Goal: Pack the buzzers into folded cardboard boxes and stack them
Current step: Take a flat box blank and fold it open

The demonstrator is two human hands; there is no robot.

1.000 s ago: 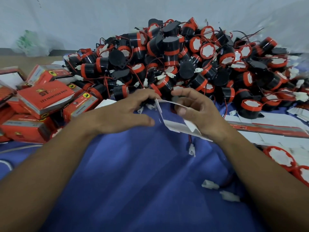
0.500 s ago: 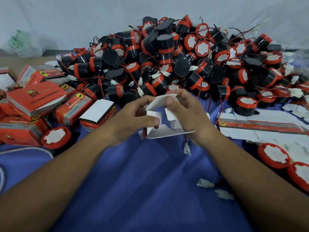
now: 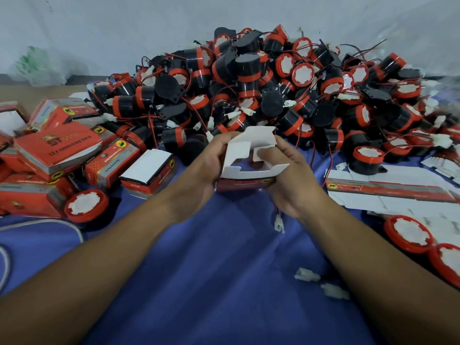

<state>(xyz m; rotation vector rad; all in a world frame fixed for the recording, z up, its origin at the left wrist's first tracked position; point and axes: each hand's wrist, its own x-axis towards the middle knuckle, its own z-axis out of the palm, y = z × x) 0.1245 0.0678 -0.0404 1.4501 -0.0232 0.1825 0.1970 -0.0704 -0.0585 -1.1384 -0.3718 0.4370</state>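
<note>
Broadly: blue cloth (image 3: 211, 282) covers the work surface, pale sheet (image 3: 124, 28) hangs behind.

Heap (image 3: 249, 83) of black-and-red buzzers fills the far middle and right, red wires and white plugs tangled through it. Its near edge lies just beyond the hands.

Left side: packed boxes (image 3: 57, 150), red and grey, lying jumbled at odd angles, some leaning on one another. One box (image 3: 146, 170) nearest the hands shows a white face up.

Right side: flat cartons (image 3: 388, 192), unfolded, white side up with a red printed strip, stacked loosely on the cloth.

Centre: both hands hold one open box (image 3: 249, 155) above the cloth, just in front of the heap. Left hand (image 3: 206, 168) grips its left side, fingers curled round it. Right hand (image 3: 293, 175) grasps the right side, thumb pressing on a white flap. Flaps stand up, not closed. Something red shows between them; cannot tell what.

Loose buzzers: two (image 3: 408, 234) at right near the flat cartons, red face up; one (image 3: 86, 205) at left, touching the packed boxes.

White cord (image 3: 49, 222) curves over the cloth at far left.

Plug (image 3: 278, 224) on a red wire dangles under the right hand. Two more plugs (image 3: 306, 275) lie on the cloth beside the right forearm.
</note>
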